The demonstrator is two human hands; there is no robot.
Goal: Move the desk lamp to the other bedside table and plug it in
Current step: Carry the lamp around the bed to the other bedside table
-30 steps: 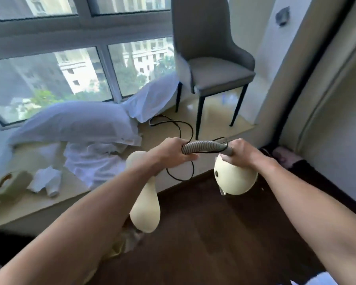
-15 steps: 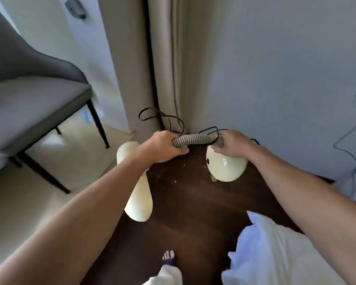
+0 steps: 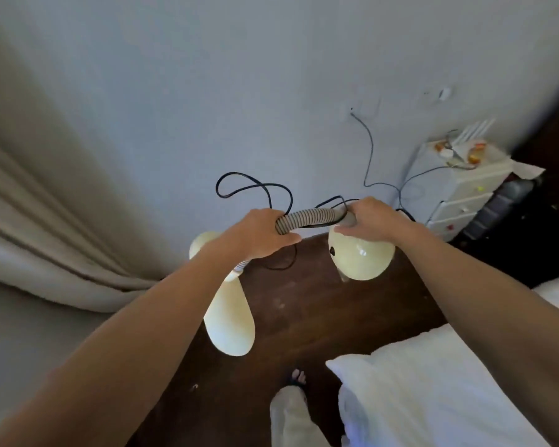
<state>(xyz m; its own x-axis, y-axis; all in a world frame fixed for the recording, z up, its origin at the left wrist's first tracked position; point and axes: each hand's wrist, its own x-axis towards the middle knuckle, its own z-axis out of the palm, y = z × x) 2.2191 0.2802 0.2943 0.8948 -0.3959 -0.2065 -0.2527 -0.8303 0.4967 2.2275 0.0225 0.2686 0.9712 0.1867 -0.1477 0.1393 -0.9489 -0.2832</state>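
Observation:
I carry the cream desk lamp (image 3: 360,258) in the air above the dark wood floor. My left hand (image 3: 260,232) grips the left end of its grey ribbed gooseneck (image 3: 309,217), and the long cream shade (image 3: 228,321) hangs down below it. My right hand (image 3: 368,217) holds the neck's other end, just above the round cream base. The lamp's black cord (image 3: 252,187) loops loosely above and behind my hands. A white bedside table (image 3: 462,191) with drawers stands against the wall at the far right.
A wall socket (image 3: 362,109) with a thin cable sits left of the bedside table. Small clutter lies on the table top. A beige curtain (image 3: 55,240) hangs at the left. White bedding (image 3: 433,391) fills the lower right. My foot (image 3: 297,377) is on the floor.
My view has swung right, from the window, pillows and grey chair past the curtain to the plain wall and white bedside table. Both hands keep the same hold on the lamp.

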